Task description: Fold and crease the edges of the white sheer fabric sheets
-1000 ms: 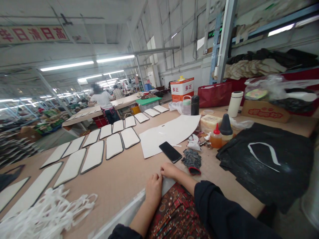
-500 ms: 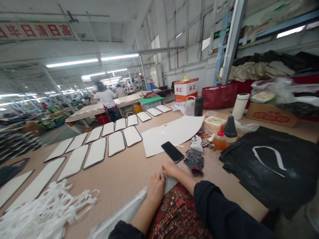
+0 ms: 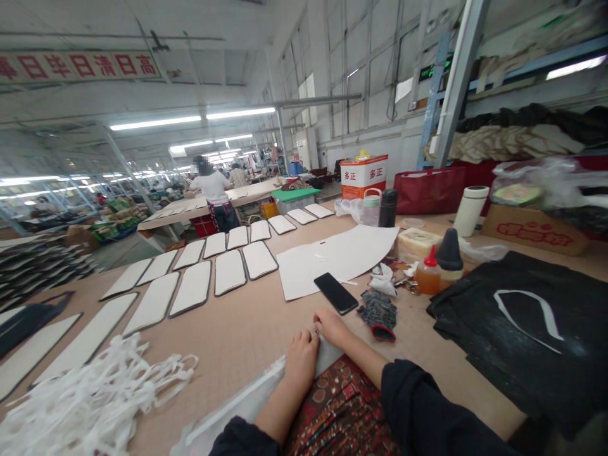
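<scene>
White sheet at the near edge of the table, under my hands.
My left hand lies curled on it, my right hand drawn together at its top corner; cannot tell if either grips. Black phone, knit glove just beyond.

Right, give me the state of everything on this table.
White sheet, draped over the edge
Left hand, curled on the sheet
Right hand, fingertips on the sheet
Phone, lying flat, screen dark
Work glove, bunched
Squeeze bottle, upright, red-capped
White flask, upright, lid on
Black sheet, spread, wrinkled
White panels, laid in rows
</scene>
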Demonstrator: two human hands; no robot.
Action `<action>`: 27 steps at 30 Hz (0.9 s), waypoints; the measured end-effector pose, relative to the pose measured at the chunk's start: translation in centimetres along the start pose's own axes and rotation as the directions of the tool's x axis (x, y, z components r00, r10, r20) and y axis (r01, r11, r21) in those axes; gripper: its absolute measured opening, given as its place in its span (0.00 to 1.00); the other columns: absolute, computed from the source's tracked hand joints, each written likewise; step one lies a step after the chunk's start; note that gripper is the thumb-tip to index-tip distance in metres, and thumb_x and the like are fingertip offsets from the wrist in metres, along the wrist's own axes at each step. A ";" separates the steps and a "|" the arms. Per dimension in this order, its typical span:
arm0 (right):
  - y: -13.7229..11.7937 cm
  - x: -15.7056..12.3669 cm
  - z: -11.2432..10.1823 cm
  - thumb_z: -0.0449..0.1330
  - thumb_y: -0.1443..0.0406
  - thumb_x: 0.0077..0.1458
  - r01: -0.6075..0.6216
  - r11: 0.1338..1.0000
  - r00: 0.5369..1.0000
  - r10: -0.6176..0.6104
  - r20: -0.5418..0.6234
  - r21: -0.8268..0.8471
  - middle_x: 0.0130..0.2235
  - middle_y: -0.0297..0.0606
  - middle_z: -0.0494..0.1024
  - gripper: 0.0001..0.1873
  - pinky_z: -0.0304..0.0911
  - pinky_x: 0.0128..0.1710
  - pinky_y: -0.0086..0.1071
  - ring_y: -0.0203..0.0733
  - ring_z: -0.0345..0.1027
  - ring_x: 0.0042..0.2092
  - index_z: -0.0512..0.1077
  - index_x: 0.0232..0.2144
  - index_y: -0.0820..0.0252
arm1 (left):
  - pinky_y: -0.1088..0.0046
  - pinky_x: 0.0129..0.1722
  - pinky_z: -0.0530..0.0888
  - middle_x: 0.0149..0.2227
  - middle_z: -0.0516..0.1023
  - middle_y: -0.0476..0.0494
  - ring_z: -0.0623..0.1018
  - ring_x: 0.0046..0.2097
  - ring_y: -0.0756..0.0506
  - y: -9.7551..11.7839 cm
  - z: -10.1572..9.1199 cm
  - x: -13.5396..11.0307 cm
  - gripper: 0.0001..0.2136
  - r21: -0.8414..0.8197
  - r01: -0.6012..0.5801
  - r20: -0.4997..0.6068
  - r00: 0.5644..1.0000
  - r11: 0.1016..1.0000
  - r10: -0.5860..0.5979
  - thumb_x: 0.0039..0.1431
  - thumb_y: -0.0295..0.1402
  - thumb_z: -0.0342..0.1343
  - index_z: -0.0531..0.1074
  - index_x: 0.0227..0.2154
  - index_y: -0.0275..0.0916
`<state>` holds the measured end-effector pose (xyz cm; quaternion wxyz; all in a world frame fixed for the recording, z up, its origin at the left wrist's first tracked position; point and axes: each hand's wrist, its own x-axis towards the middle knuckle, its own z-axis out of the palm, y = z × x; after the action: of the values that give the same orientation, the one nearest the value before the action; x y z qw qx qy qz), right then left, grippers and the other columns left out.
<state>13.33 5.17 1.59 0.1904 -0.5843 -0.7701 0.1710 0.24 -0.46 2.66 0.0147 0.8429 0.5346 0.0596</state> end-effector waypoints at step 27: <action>-2.9 -5.2 -2.0 0.47 0.74 0.53 0.435 0.870 0.887 -0.369 0.278 -0.231 0.38 0.43 0.71 0.14 0.57 0.38 0.32 0.44 0.61 0.43 0.71 0.37 0.60 | 0.73 0.40 0.64 0.39 0.69 0.45 0.66 0.41 0.47 -10.4 -3.6 -11.2 0.10 0.057 -0.129 0.154 0.981 0.990 0.119 0.61 0.27 0.43 0.68 0.41 0.41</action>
<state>13.15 -0.49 4.21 0.0468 -0.4083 -0.9083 0.0787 -14.29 -6.30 4.41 0.0233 0.8766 0.4801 -0.0213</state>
